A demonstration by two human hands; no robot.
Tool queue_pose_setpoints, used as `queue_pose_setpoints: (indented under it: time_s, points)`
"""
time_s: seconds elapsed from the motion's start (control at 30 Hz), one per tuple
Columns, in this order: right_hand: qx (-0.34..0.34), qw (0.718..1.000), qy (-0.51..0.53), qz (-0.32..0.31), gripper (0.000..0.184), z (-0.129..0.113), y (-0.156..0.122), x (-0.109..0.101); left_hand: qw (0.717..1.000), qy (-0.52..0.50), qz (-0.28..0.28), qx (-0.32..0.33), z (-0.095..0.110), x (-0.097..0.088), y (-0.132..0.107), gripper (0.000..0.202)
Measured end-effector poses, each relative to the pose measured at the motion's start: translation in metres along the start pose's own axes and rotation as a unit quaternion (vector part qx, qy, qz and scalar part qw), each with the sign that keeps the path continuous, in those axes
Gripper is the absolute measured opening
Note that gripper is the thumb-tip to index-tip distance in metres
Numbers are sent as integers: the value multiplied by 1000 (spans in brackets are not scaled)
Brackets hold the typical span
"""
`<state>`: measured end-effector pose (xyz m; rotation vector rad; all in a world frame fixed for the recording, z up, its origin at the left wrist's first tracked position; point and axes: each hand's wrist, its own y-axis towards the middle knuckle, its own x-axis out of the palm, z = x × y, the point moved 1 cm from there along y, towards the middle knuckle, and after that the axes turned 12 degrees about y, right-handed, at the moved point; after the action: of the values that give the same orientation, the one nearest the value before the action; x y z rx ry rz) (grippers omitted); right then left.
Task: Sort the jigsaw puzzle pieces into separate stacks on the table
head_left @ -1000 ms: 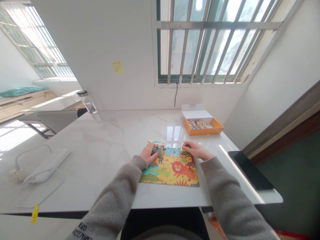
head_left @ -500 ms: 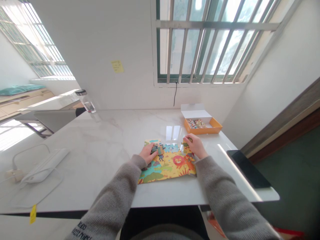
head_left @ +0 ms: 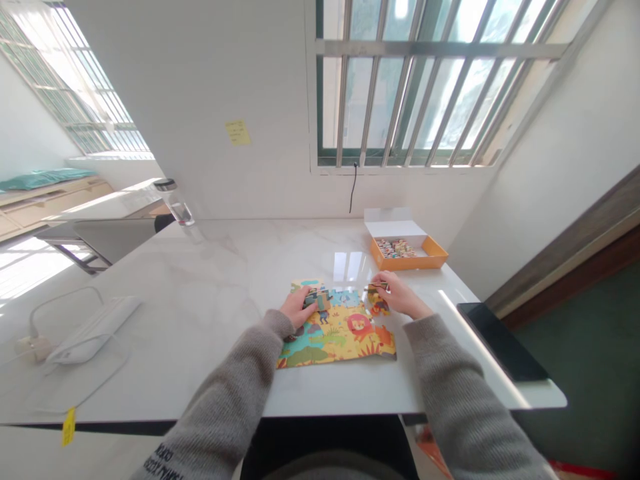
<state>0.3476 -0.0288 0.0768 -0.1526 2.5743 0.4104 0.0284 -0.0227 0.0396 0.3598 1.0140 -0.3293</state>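
On the white counter, at lower centre, the puzzle lies long axis left-right. The left hand closes around stacked pieces at its upper left; the right hand, nearer its right end, pinches what seems a lion-cub section.

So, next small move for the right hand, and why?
Probably have the right hand take up the cub piece too: a gap shows between it and the puzzle below, so it looks loose, and it sits just under the piece that hand pinches.
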Motion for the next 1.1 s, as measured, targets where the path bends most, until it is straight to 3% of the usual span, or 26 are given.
queue_pose_setpoints:
  time_s: [0.07,0.13,0.27,0.33,0.5,0.6,0.73,0.93,1.03,1.1]
  points:
    - [-18,992,99,77,16,-10,2,6,1000,-23,2,-20,-1,1,0,29]
    - [-6,964,238,119,22,-19,2,20,997,-56,3,-44,-2,3,1,29]
    - [69,914,398,46,34,-32,-2,58,996,-69,4,-58,-2,3,2,28]
    - [85,912,400,16,34,-36,-4,74,997,-53,-1,-59,-1,3,2,27]
    - [57,950,307,22,31,-35,-5,91,996,-33,-2,-79,-2,2,2,25]
    - [57,961,268,34,28,-30,-3,90,995,-41,-7,-89,-4,3,3,26]
    - [84,956,276,48,25,-29,-5,87,997,-43,-13,-68,-2,3,2,33]
    - [140,942,298,-61,27,-34,-12,84,1000,2,1,-20,3,2,-1,36]
    - [158,935,317,-33,30,-34,-11,80,1000,7,-1,-21,3,2,-1,37]
    - [131,943,307,-13,29,-34,-9,79,999,17,0,-32,4,1,-2,37]
